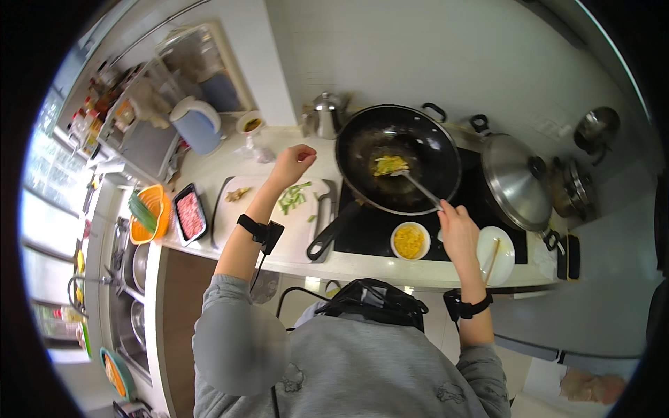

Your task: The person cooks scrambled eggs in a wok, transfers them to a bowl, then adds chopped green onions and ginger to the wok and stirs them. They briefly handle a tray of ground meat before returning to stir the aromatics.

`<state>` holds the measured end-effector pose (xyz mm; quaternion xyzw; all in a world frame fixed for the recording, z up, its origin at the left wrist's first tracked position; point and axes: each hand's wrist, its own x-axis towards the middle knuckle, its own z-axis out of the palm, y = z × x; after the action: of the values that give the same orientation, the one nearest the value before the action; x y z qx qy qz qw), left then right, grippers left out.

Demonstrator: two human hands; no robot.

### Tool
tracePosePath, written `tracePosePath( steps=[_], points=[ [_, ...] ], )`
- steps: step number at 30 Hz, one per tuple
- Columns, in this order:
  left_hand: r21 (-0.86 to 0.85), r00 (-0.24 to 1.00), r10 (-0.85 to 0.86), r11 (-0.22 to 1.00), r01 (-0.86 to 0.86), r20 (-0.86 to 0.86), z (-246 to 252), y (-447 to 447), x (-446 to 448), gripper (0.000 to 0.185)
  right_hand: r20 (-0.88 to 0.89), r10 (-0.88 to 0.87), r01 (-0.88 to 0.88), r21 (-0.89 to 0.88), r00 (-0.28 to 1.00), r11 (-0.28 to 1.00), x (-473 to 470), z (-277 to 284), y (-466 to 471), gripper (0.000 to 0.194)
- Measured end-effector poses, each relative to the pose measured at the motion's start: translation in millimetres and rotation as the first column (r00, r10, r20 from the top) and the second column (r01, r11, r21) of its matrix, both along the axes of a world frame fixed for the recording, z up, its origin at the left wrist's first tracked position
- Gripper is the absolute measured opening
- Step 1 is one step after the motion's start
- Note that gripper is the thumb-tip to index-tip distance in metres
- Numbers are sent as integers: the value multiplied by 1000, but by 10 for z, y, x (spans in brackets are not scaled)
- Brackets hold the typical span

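My right hand (459,230) grips the handle of a metal spatula (420,189), whose blade rests in a black wok (428,157) against a small heap of yellow and green food (389,165). My left hand (293,164) is raised over the counter left of the wok, fingers curled in; whether it holds anything I cannot tell. Below it on a white cutting board (245,209) lie chopped green pieces (292,198) and a piece of ginger root (237,195). Near the front of the cooktop, a white bowl (410,241) holds yellow food that looks like scrambled egg.
A plate (502,261) with chopsticks (492,259) lies right of my right hand. Behind it stands a lidded metal pan (517,183). Left are a tray of ground meat (191,214), an orange basket (163,209) and a blue kettle (196,125). The wok handle (334,232) juts toward me.
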<state>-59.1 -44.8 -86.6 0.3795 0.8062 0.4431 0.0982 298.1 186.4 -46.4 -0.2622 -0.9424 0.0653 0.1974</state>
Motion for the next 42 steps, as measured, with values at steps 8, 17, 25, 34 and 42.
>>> tracePosePath(
  steps=[8, 17, 25, 34, 42],
  points=[
    [-115, 836, 542, 839, -532, 87, -540, -1881, -324, 19, -90, 23, -27, -42, 996, 999, 47, 49, 86, 27],
    [-338, 895, 395, 830, -444, -206, -1275, -2160, 288, 18, -99, -43, 36, -70, 994, 997, 189, 179, 28, 27],
    [-415, 932, 212, 851, -324, -293, -1343, -2038, 360, 25, -87, -74, 66, -100, 993, 993, 312, 184, -35, 27],
    [-460, 901, 199, 805, -375, -386, -1397, -2067, 239, 26, -105, -83, 71, -113, 991, 991, 381, 207, -55, 26],
    [-183, 947, 298, 931, -316, -118, -715, -1769, 77, 38, -159, -49, 40, -61, 986, 997, 392, 205, 2, 25]
  ],
)
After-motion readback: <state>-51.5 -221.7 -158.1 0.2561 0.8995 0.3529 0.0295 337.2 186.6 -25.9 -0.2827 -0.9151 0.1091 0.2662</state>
